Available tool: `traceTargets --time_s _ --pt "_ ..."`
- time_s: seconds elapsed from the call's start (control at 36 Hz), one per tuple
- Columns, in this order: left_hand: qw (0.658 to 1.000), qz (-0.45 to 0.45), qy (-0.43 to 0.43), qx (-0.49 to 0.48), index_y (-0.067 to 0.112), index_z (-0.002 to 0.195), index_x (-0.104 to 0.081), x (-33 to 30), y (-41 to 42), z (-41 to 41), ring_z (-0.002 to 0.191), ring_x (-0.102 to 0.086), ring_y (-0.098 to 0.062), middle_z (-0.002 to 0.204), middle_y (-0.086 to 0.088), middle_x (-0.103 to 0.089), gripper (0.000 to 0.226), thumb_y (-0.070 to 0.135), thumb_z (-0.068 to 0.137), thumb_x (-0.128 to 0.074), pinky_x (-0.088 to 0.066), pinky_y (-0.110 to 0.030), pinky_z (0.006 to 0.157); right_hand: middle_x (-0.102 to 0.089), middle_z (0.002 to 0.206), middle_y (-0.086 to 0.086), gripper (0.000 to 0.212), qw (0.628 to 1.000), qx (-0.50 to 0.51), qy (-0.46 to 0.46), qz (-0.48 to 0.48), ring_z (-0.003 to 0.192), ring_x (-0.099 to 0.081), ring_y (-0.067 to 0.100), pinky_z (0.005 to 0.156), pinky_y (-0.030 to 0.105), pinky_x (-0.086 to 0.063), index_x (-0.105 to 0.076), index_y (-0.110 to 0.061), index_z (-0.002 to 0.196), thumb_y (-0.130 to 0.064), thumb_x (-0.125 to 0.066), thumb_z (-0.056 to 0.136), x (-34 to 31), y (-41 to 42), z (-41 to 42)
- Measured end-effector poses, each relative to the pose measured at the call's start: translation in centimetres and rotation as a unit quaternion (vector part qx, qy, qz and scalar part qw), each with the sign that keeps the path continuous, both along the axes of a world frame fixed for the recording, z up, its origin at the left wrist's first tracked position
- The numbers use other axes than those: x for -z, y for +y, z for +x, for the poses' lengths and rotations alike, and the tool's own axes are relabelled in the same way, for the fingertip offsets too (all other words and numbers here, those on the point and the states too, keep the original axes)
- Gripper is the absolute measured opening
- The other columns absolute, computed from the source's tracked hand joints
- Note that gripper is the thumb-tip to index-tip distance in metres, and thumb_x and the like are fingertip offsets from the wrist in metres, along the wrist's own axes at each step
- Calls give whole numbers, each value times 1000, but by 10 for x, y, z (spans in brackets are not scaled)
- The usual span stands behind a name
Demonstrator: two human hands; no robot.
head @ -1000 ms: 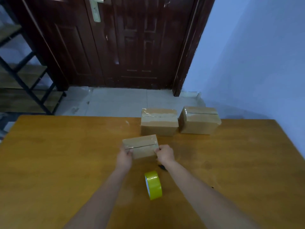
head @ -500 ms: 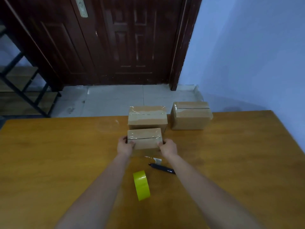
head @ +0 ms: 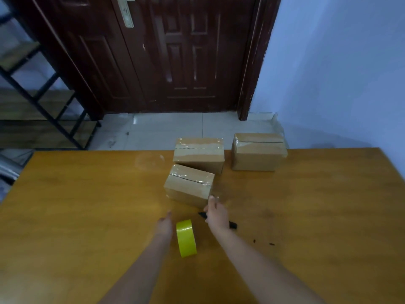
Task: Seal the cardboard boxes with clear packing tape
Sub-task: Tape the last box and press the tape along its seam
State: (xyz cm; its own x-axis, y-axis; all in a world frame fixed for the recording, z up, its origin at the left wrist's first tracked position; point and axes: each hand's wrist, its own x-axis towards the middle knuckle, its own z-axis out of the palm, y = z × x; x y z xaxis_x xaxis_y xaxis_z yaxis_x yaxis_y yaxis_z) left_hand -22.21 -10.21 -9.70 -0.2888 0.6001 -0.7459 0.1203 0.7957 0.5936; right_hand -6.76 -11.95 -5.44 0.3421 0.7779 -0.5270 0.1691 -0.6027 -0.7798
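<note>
Three cardboard boxes with clear tape over their top seams stand on the wooden table (head: 87, 205). The small box (head: 188, 185) sits nearest, turned at an angle against the middle box (head: 199, 153); the right box (head: 258, 151) stands apart near the far edge. My left hand (head: 164, 224) hovers open just left of the yellow-green tape roll (head: 186, 238), which stands on its edge. My right hand (head: 215, 212) is open, fingertips near the small box's front right corner, and holds nothing. It partly covers a black cutter (head: 232, 225) lying on the table.
Past the table's far edge are a tiled floor, a dark wooden door (head: 175, 53) and a blue wall on the right. A black metal shelf rack (head: 43, 95) stands at the left. Small dark specks (head: 263, 242) lie on the table right of my right arm.
Both hands pushed the small box forward against the middle box, then let go and drew back toward the tape roll. The small box now sits angled.
</note>
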Motion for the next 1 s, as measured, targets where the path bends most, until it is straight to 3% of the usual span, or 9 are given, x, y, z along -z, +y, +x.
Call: traceTargets --time_s 0.11,0.19,0.31,0.39,0.47,0.61,0.81,0.89,1.0 --pt "1000 -2 -6 6 8 91 -58 6 -10 9 99 -60 -39 102 -22 -62 52 59 88 -51 -46 -50 94 -58 76 2 45 999 4 36 7 72 -59 23 73 41 -51 -52 -22 78 -55 -29 97 -1 -5 -7" --pt "1000 19 -3 -2 -2 104 -59 -19 -14 19 103 -58 -40 109 -27 -60 57 52 85 -60 -44 -43 87 -60 78 2 39 999 -11 51 -3 60 -59 17 67 38 -54 -50 -18 91 -55 -40 94 -6 -4 -7" --pt "998 45 14 29 4 99 -50 -40 -20 28 93 -49 -27 100 -15 -54 42 41 86 -66 -36 -33 79 -57 115 16 44 995 24 91 -22 49 -59 16 43 23 -50 -41 -8 118 -41 -54 93 -3 8 -5" --pt "996 45 38 66 6 96 -48 -45 -24 31 90 -48 -24 97 -11 -52 39 36 84 -70 -35 -30 76 -58 108 21 40 989 68 125 -32 49 -59 18 39 20 -47 -40 -3 119 -31 -56 95 0 18 -5" --pt "992 33 74 101 4 91 -49 -46 -28 31 85 -49 -24 92 -12 -53 36 31 82 -72 -35 -30 72 -59 97 18 24 990 78 111 -29 54 -59 19 46 23 -52 -40 -6 103 -26 -54 96 0 24 -3" --pt "994 17 55 94 10 69 -47 -39 -33 23 74 -50 -23 76 -9 -51 32 22 80 -75 -37 -30 68 -64 102 13 18 997 41 50 -29 90 -65 30 86 46 -54 -44 -13 98 -27 -56 92 8 28 0" --pt "991 89 6 101 9 93 -52 -49 -32 23 82 -51 -24 85 -7 -54 21 7 83 -70 -39 -29 66 -53 90 6 14 998 19 6 -52 84 -58 25 73 36 -52 -48 -10 109 -13 -43 95 1 12 18" --pt "971 164 25 172 16 87 -50 -52 -34 20 83 -58 -24 89 -7 -60 23 7 83 -70 -46 -35 71 -56 99 7 18 993 -54 -92 -53 88 -54 24 70 27 -40 -52 -10 110 -10 -42 95 4 -1 29" --pt "882 227 175 375 23 96 -46 -46 -38 14 97 -61 -15 100 3 -64 26 20 84 -69 -48 -31 76 -61 107 8 11 976 -107 -184 -38 94 -56 22 73 28 -42 -54 -14 101 -13 -44 95 15 -15 38"
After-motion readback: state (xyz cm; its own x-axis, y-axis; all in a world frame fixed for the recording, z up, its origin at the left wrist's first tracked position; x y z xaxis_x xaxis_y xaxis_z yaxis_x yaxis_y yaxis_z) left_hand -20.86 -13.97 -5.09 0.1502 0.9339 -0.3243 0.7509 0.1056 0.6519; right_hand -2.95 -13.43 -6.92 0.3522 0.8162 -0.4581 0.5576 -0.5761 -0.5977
